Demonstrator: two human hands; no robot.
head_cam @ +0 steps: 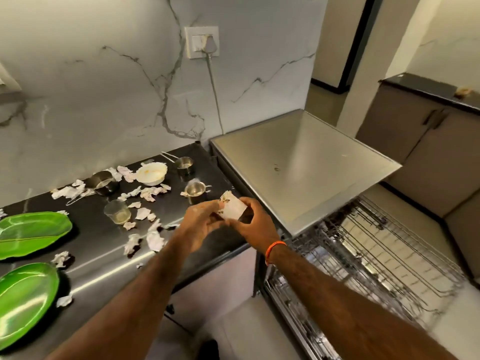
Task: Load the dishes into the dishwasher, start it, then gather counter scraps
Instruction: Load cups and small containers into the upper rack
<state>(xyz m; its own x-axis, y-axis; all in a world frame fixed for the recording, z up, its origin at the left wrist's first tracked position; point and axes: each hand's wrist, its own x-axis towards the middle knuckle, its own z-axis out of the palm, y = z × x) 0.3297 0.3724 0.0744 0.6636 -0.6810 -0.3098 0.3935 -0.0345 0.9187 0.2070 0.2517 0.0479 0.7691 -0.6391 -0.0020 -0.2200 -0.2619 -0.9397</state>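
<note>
Many paper scraps (145, 216) litter counter (104, 245) around steel cup (195, 191).

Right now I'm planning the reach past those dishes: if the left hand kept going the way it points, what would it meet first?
Probably the small steel cup, just beyond the left hand, which shares a paper packet with the right hand. Depth is uncertain.

left hand (201, 220), right hand (255, 222), both pinching
</note>
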